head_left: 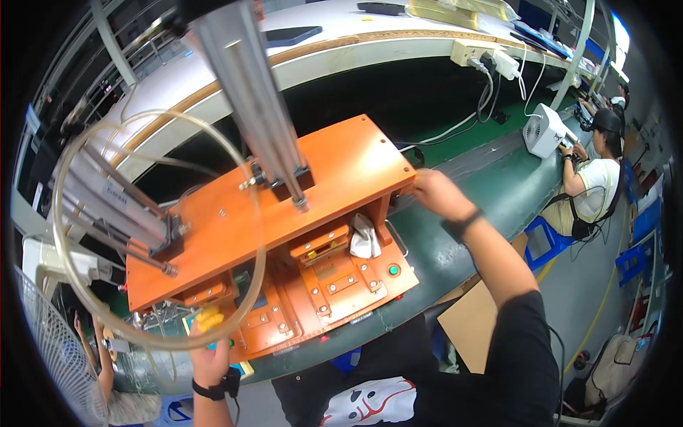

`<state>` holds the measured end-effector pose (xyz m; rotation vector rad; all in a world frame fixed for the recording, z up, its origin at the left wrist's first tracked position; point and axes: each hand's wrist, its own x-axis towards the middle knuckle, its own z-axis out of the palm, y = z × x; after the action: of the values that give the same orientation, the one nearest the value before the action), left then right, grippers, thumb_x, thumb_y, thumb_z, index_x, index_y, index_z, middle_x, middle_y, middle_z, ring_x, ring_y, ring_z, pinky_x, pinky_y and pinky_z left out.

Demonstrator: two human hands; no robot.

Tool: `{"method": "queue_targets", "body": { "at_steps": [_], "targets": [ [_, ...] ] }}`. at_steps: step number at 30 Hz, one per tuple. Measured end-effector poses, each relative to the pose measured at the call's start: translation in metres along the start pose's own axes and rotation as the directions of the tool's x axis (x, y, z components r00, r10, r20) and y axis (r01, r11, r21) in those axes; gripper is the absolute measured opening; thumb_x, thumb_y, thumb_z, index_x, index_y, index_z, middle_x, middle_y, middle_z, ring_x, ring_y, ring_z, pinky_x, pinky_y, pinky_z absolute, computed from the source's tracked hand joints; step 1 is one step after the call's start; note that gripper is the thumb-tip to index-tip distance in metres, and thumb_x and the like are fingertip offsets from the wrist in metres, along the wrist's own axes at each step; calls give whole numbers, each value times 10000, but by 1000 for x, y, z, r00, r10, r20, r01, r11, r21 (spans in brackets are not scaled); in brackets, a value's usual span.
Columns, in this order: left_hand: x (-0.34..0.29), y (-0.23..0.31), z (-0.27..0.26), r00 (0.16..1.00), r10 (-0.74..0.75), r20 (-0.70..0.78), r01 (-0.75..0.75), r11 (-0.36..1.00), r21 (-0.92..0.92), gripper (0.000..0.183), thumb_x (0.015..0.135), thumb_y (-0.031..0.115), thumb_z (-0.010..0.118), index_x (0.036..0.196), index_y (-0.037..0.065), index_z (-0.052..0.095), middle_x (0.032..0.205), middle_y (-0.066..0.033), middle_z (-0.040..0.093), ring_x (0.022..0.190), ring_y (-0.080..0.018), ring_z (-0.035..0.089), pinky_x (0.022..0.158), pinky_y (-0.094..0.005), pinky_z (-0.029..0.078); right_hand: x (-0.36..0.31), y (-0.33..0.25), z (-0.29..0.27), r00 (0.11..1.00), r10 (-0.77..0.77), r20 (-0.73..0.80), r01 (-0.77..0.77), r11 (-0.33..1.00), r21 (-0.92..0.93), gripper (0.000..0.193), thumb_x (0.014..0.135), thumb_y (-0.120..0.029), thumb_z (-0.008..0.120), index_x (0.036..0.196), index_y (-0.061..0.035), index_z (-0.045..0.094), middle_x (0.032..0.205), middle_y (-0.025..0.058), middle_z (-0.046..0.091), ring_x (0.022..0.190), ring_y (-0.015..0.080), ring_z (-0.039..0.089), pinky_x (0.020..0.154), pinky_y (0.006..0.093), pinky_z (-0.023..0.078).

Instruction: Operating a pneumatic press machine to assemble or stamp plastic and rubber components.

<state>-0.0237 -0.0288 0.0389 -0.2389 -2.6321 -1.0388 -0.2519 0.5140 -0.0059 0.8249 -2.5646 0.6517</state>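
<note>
An orange two-station press [327,174] stands on the green worktop, with upright air cylinders on its top plate. My left hand [211,363] is at the press's front left corner, with yellow covers on its bunched fingers. A bit of teal shows between thumb and fingers, too little to name. At the right end of the top plate, my right hand [442,196] has its fingers bent against the corner; the tips are partly hidden. Below the plate, a crumpled white cloth [365,237] lies by the right post, near a green button [393,270].
A clear hose [60,235] loops in front of the press's left side. White fan [544,132] and a seated co-worker [597,174] are on the right. A power strip [473,53] hangs from the shelf edge behind. Cardboard [469,327] sits beside my right arm.
</note>
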Motion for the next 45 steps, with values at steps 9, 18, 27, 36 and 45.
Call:
{"method": "queue_targets", "body": {
  "at_steps": [9,18,27,36,45],
  "targets": [
    [-120,-97,32,859,-289,-423,256,957,-134,224,963,15,611,1183,-8,645,1241,-152,650,1162,-309,613,1029,-400,454,-139,-204,-137,919,365,-149,-98,577,811,159,932,-147,694,980,4,702,830,162,712,700,238,663,723,389,533],
    [-161,-135,53,933,-236,-270,323,882,344,530,815,269,795,1275,62,630,1459,-199,529,1445,-500,372,1152,-613,295,-39,-331,-13,830,-557,32,436,683,585,332,781,-36,762,1108,-50,709,1004,140,700,984,316,694,1023,478,549],
    [-182,-128,51,923,-334,-191,379,873,307,623,817,291,792,1357,65,577,1537,-218,441,1498,-484,286,1196,-682,149,20,-361,87,875,-479,72,444,853,276,302,804,-48,721,1105,-56,695,1152,164,669,1179,382,610,1049,480,498],
    [-188,-142,46,931,-303,-204,345,913,218,506,836,192,770,1298,63,610,1495,-230,510,1466,-485,353,1203,-650,184,33,-383,87,900,-327,289,311,945,100,499,834,-336,777,1123,44,631,1121,270,638,1196,468,562,1094,517,433],
    [-161,-150,-8,891,-387,-237,382,922,-69,352,827,113,800,1138,1,681,1087,-195,693,1019,-366,665,877,-421,534,-12,-457,125,892,-391,226,266,859,437,517,868,-295,781,1274,-16,625,1358,261,561,1048,410,656,865,442,551]
  ]
}}
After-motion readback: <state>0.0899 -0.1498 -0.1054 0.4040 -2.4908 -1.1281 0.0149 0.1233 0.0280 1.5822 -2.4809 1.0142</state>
